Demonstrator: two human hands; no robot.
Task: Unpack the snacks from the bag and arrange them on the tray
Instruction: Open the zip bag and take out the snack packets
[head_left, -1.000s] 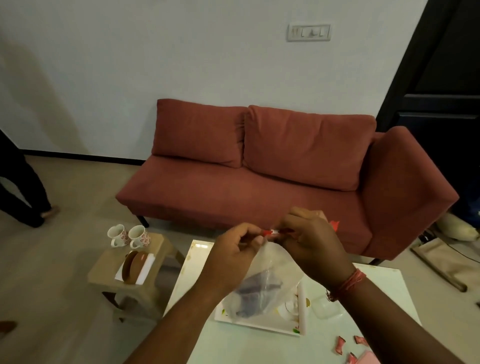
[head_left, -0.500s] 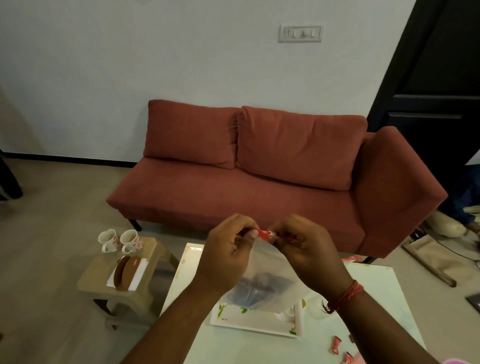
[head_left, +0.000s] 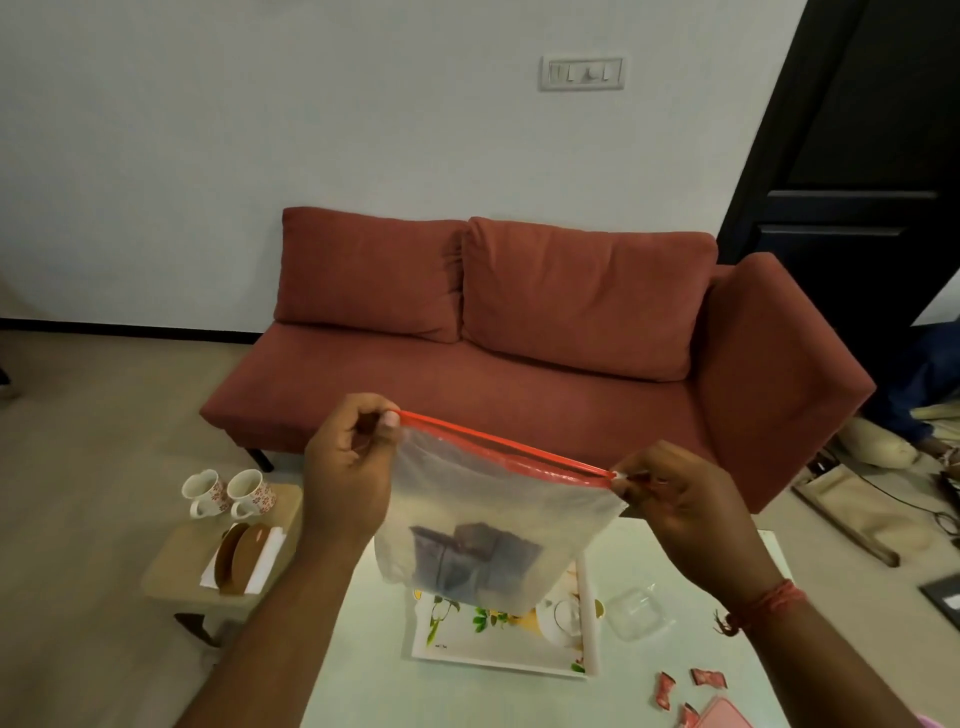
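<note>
A translucent plastic bag with a red zip strip along its top hangs stretched between my hands above the table. My left hand pinches the strip's left end and my right hand pinches its right end. Dark purple snack packets lie in the bottom of the bag. Below it, a white tray with a flower print sits on the pale table; the bag hides the tray's far part.
A clear plastic lid lies right of the tray, and small red wrappers lie near the table's front right. A low wooden stool at left carries two mugs. A red sofa stands behind.
My hands have drawn apart sideways, pulling the bag's red strip out flat and wide. The bag was bunched between them before. The view has tilted slightly.
</note>
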